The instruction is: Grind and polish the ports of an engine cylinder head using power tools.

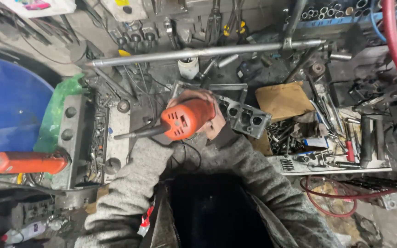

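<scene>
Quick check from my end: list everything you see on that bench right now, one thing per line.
power tool: one, orange, centre, gripped
metal block with round bores: one, grey, under the tool
long steel tube: one, silver, across the back
white cup: one, behind the tube
cardboard piece: one, brown, right of centre
orange-handled tool: one, far left
blue drum: one, left edge
red hose: one, top right
right hand: around the power tool
left hand: hidden behind the power tool; grey sleeve only
</scene>
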